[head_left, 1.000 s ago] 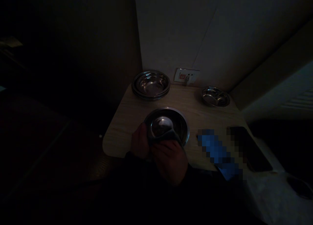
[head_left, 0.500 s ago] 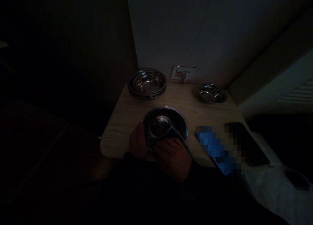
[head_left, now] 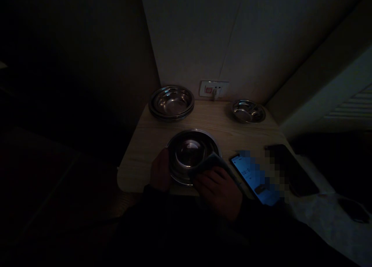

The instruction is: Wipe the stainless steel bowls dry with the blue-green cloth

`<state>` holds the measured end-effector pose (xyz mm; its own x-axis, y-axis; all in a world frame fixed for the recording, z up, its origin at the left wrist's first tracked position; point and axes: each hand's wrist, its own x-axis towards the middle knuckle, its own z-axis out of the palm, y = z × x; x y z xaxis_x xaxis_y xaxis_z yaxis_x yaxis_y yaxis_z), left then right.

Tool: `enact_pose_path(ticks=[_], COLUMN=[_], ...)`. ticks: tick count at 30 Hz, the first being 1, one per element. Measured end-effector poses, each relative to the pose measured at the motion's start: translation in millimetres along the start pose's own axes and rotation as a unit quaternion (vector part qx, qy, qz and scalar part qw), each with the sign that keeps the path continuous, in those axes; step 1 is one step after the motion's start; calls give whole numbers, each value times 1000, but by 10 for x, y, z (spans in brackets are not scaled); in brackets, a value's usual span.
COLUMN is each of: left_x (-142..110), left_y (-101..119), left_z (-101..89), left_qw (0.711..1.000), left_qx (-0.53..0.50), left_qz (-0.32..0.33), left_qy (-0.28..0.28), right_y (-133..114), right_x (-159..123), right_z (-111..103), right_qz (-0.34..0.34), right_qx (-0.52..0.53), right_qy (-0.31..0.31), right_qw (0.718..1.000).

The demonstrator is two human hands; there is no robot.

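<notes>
A round steel bowl point(head_left: 190, 152) sits on the small wooden table point(head_left: 139, 158) in front of me. At its left rim, my left hand point(head_left: 160, 170) is closed, gripping the edge. My right hand point(head_left: 217, 189) presses a dark cloth point(head_left: 210, 162) against the bowl's near right side, with the fingers held together over the cloth. The dim light hides the fingertips of both hands.
A stack of steel bowls point(head_left: 171, 102) stands at the back left. At the back right is a smaller steel bowl point(head_left: 248, 111). A lit phone point(head_left: 247, 174) and a dark phone-like slab point(head_left: 293, 170) lie to the right. Behind is a wall socket point(head_left: 213, 89).
My right hand and the cloth have slid right and slightly down along the bowl, uncovering more of its inside. My left hand stays at the left rim. The view has shifted slightly.
</notes>
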<state>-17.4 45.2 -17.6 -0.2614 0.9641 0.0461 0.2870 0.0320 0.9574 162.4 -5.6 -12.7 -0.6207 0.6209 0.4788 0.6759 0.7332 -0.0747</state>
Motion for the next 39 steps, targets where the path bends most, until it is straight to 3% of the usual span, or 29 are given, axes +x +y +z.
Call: enact_pose_path(ticks=[6, 10, 12, 20, 24, 28, 33, 39], left_x=[42, 20, 3, 5, 8, 3, 17, -24], left_y=[-77, -121, -121, -122, -123, -125, -129, -52], left_z=[-103, -168, -176, -164, -144, -104, -113, -113], left_qw=[997, 990, 988, 998, 998, 997, 993, 996], left_qx=[-33, -48, -33, 25, 10, 9, 116, 89], left_qz=[31, 22, 16, -14, 29, 54, -6, -7], left_qy=[-56, -134, -147, -62, -55, -53, 4, 24], right_y=[-44, -64, -90, -105, -75, -138, -179, 15], right_x=[3, 43, 65, -2, -1, 172, 426, 288], right_z=[85, 135, 165, 103, 34, 156, 349, 107], right_qz=[-3, 4, 14, 2, 15, 27, 19, -26], right_qx=[5, 19, 24, 39, 36, 58, 102, 67], right_qy=[40, 37, 37, 27, -14, -42, -38, -113], right_qw=[999, 999, 999, 999, 999, 997, 994, 991])
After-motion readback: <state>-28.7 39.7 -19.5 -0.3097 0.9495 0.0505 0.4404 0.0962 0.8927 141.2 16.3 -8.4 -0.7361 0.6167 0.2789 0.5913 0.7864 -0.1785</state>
